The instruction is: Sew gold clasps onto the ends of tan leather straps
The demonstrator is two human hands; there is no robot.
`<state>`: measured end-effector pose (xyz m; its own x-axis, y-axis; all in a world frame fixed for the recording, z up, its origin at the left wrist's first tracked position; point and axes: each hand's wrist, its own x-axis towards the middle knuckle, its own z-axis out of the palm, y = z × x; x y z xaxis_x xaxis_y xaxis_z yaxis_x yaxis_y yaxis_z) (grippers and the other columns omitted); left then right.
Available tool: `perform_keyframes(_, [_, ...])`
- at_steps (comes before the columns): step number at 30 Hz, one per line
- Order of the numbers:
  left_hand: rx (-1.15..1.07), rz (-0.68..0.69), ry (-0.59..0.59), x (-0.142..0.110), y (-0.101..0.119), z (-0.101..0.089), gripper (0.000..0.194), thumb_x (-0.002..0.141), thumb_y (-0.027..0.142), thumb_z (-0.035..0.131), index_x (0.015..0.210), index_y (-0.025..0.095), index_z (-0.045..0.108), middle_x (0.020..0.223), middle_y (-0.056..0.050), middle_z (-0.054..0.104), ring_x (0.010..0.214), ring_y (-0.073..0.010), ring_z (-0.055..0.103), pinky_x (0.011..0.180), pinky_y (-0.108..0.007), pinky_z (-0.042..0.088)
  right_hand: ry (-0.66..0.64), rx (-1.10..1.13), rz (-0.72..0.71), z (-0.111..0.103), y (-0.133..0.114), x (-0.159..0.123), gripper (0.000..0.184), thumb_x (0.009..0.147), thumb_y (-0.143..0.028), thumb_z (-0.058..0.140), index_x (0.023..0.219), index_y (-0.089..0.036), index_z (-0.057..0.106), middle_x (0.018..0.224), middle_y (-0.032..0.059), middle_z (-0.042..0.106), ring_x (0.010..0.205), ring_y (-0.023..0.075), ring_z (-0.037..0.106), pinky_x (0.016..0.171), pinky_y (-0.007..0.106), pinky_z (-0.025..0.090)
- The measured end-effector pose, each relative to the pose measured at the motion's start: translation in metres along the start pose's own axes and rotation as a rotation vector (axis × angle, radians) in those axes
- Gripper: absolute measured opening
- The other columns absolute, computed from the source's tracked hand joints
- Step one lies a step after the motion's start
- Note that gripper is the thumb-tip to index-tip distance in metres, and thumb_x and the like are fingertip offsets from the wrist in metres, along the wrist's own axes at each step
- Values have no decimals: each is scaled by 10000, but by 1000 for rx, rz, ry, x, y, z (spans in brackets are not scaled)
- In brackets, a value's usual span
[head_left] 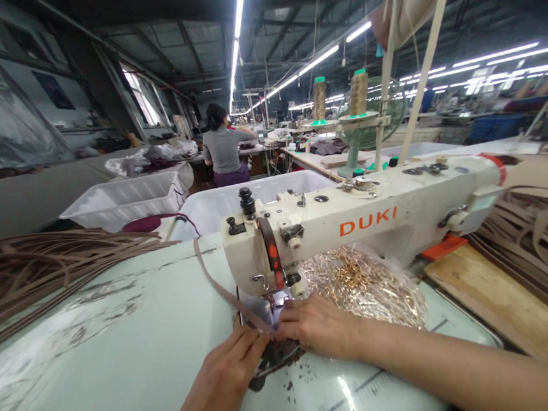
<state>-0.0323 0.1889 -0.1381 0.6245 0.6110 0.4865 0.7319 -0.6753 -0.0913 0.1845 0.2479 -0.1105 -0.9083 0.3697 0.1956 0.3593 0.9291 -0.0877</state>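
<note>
A brown fabric strap (221,291) runs from the table's far edge down to the needle area of a white sewing machine (314,227) marked DUKI. My left hand (230,363) is closed on the strap's near end, fingertips pinched just in front of the presser foot. Close beside it, my right hand (313,323) has its fingers bent together at the same spot, under the machine head. Its fingertips meet the strap end, and what lies beneath them is hidden. Behind my right hand, a clear plastic bag of shiny metal hardware (362,284) lies under the machine arm.
Bundles of brown straps lie at the left (63,262) and right (535,234). White plastic tubs (124,199) stand beyond the table. Thread cones (358,96) and a green fan (372,123) rise behind the machine. A co-worker (223,146) sits farther off, back turned.
</note>
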Motion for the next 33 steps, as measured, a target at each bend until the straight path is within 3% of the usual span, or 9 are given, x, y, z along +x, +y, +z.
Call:
perform_keyframes(4, [137,186,74,-4,-2,7,380,877,29,262,1067,113,580,959,-85,668,891,-200,636,704,-257,562,3,2,99,1,-4,-1,131,842,-180,530,934,-234,607,890,-17,659,843,148,571,557,243,357])
perform_keyframes(7, [192,288,133,6,-20,7,378,902,29,251,1067,117,579,964,-64,679,893,-155,641,740,-199,544,36,8,182,5,-5,2,155,811,-195,552,948,-247,604,884,-22,666,786,158,593,547,253,372])
perform_keyframes(13, [23,371,138,30,-56,18,287,981,186,288,1056,156,564,956,-33,681,917,-98,635,845,-145,491,130,-97,339,20,-6,13,220,831,-167,507,1029,-235,574,990,34,662,837,216,609,625,310,457])
perform_keyframes(19, [-4,319,71,23,-57,21,271,958,197,340,1154,151,522,1042,-59,671,1013,-122,613,905,-160,455,189,-199,300,35,-7,15,151,837,-142,514,983,-173,541,850,60,661,765,225,597,492,298,434])
perform_keyframes(25, [-16,271,55,22,-58,24,313,943,160,301,1194,177,488,1038,-52,673,957,-130,636,882,-185,482,135,-208,310,35,-3,18,134,798,-114,509,915,-164,550,821,80,641,764,215,576,519,295,402])
perform_keyframes(30, [4,288,-2,21,-58,25,384,869,110,368,1233,168,476,1082,-66,656,980,-150,630,855,-185,497,82,-147,298,22,7,3,19,800,-181,557,782,-185,560,718,22,618,607,155,526,483,278,287])
perform_keyframes(33, [-49,247,-39,17,-62,29,536,795,73,386,1315,197,416,1113,-55,646,997,-162,625,866,-196,497,67,-142,298,6,16,-2,166,792,-199,588,642,-170,524,649,11,593,595,143,502,487,283,260])
